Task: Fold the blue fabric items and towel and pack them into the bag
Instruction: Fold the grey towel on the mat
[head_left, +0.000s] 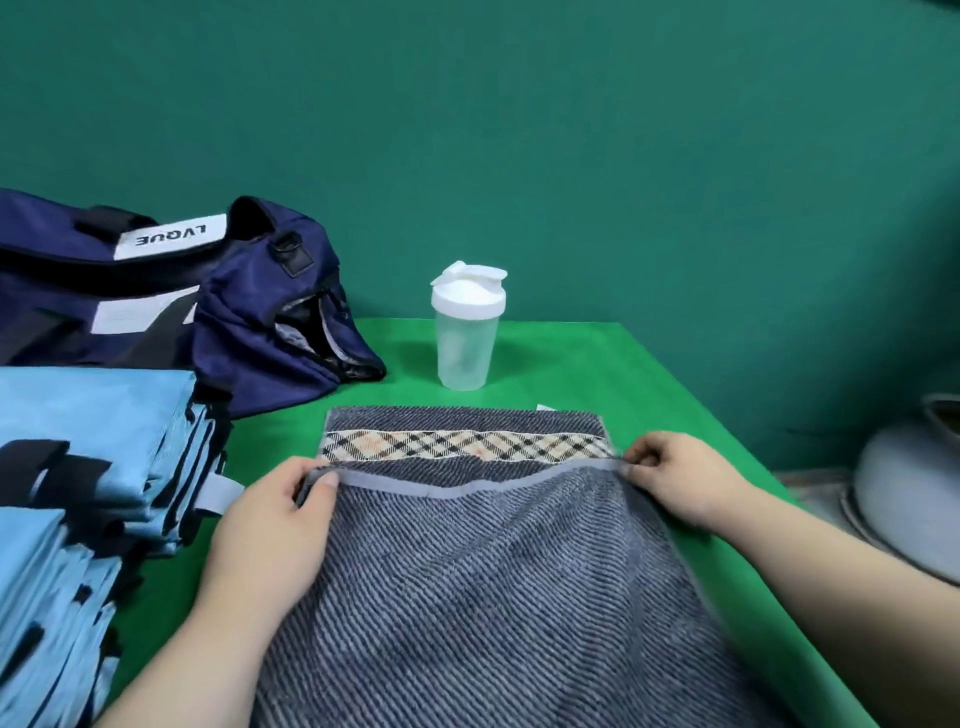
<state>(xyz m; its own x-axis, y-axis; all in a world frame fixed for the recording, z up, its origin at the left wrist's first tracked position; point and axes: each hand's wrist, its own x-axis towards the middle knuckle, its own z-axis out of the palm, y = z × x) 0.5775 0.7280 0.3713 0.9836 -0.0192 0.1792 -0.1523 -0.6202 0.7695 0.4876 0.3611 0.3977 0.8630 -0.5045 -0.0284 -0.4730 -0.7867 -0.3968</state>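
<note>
A striped grey towel is spread on the green table, its near part cut off by the lower frame edge. Its hemmed edge is folded over toward a plaid band (beige, black and orange) and is pinched at the corners: the left hand is closed on one corner, the right hand on the other. Folded light-blue fabric items are stacked at the left, partly cropped. Behind them lies a navy bag, unzipped at one end; its white label, seen upside down, reads "LVQUE". A clear bottle with a white lid stands beyond the towel. A pale rounded object at the right is blurred.
</note>
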